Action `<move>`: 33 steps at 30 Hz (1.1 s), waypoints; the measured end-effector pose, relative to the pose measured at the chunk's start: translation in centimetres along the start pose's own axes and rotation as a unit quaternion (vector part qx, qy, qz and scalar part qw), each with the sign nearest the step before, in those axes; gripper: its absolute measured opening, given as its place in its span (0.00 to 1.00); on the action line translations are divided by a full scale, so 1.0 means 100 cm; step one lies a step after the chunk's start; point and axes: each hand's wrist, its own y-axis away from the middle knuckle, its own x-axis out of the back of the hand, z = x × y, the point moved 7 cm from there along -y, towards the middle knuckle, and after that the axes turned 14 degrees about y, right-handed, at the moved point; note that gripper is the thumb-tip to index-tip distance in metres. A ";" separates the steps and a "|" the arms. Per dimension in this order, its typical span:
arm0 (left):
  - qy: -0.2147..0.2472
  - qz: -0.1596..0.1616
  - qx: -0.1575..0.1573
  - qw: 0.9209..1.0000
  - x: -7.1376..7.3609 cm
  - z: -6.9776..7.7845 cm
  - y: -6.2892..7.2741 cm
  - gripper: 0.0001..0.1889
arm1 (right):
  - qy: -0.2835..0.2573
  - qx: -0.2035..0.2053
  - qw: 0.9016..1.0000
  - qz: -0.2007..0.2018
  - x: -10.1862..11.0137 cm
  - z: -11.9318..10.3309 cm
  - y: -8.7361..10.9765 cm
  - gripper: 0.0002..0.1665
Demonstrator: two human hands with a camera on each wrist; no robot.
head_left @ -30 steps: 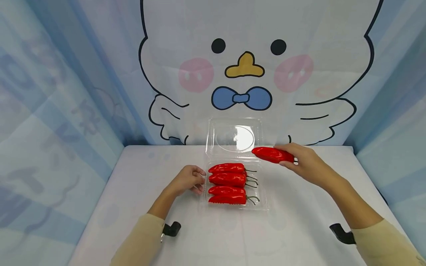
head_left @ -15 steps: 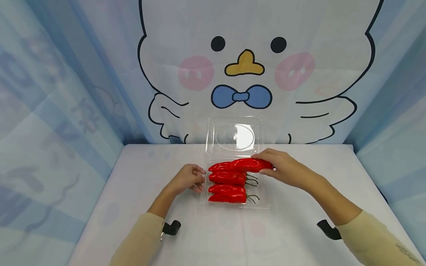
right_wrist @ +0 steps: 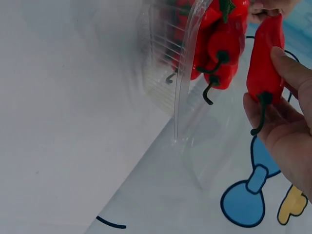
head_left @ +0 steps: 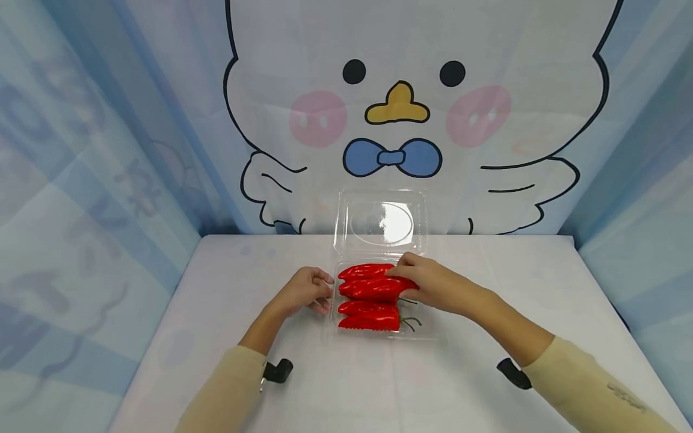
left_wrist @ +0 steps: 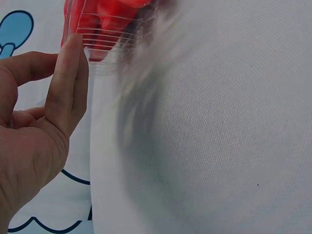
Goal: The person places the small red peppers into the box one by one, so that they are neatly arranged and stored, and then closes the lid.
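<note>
My right hand (head_left: 441,285) grips a red pepper (head_left: 373,290) over the clear plastic clamshell box (head_left: 428,332), thumb on one side and fingers on the other. In the right wrist view, the held pepper (right_wrist: 264,61) has its dark green stem hanging free beside the hand. Several more red peppers (head_left: 368,320) lie side by side in the box, stems to the right; the hand hides some of those stems. My left hand (head_left: 305,290) is at the box's left wall, and the left wrist view has its fairly straight fingertips touching the ribbed wall (left_wrist: 109,38).
The box's transparent lid (head_left: 379,222) stands raised at the back, against the printed curtain (head_left: 520,120). A white cloth covers the table (head_left: 465,385). Blue curtains (head_left: 81,210) hang on both sides. Black wrist mounts (head_left: 278,371) stick out by the sleeves.
The right hand has carried its pepper left and toward the near side, from right of the lid to over the peppers in the box. The left hand has stayed at the box's left side.
</note>
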 end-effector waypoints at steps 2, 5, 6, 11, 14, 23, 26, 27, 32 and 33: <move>-0.001 -0.001 0.000 1.000 0.000 0.000 0.000 0.13 | 0.003 0.005 1.000 -0.004 -0.004 -0.004 -0.003 0.31; -0.001 -0.001 0.000 1.000 0.000 -0.001 -0.001 0.14 | 0.005 0.012 1.000 -0.007 -0.009 -0.011 -0.006 0.31; 0.000 -0.002 0.000 1.000 0.000 -0.001 -0.001 0.13 | 0.006 0.013 1.000 -0.008 -0.011 -0.013 -0.007 0.31; 0.002 0.002 0.002 1.000 0.001 -0.002 -0.002 0.13 | 0.007 0.007 1.000 -0.014 -0.018 -0.019 -0.012 0.31; 0.002 0.006 0.004 1.000 0.001 -0.003 -0.002 0.13 | 0.007 0.001 1.000 -0.018 -0.022 -0.021 -0.013 0.32; 0.004 0.001 -0.003 1.000 0.000 -0.002 0.000 0.13 | 0.015 0.018 1.000 -0.005 -0.026 -0.030 -0.016 0.32; 0.006 -0.001 -0.001 1.000 0.000 -0.002 0.001 0.13 | 0.019 0.022 1.000 0.005 -0.028 -0.031 -0.015 0.32; 0.006 -0.002 -0.002 1.000 0.000 -0.002 0.001 0.13 | 0.021 0.024 0.999 0.008 -0.028 -0.031 -0.014 0.32; 0.006 -0.007 -0.006 1.000 0.000 -0.001 0.000 0.14 | 0.033 0.030 0.999 0.020 -0.036 -0.031 -0.013 0.31; 0.007 -0.006 -0.006 1.000 0.000 -0.001 0.000 0.14 | 0.035 0.032 0.999 0.025 -0.037 -0.031 -0.013 0.31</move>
